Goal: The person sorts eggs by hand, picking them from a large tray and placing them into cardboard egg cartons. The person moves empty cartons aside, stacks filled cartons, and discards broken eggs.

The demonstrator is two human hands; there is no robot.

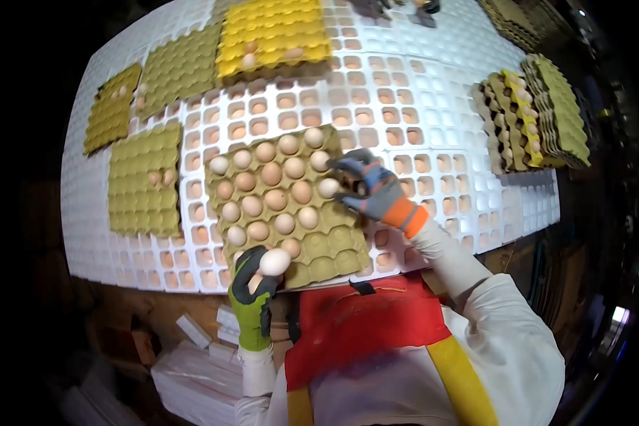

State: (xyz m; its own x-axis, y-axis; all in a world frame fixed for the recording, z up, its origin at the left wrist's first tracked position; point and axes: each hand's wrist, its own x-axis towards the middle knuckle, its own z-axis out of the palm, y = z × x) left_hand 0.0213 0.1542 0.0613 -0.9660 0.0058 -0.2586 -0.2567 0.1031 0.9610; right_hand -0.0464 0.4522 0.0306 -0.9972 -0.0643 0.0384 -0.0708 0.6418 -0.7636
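Observation:
A grey-green egg tray [326, 259] lies slightly turned on the white cell trays, with several white and brown eggs in its upper and left cups; cups at its lower right hold none. At its lower left corner, my left hand [252, 291], in a green and dark glove, is closed around a white egg [275, 262]. Something pale, possibly another egg, shows lower in that palm. My right hand [376, 190], in a grey and orange glove, is at the tray's right edge. Its thumb and fingers are apart beside a white egg [329, 188] sitting in the tray.
White cell trays [468, 206] cover the table, many cells holding eggs. Flat egg trays [145, 181] lie to the left, with a yellow egg tray [273, 32] at the back. Stacked trays [557, 110] stand at right. White foam blocks [195, 376] sit below the front edge.

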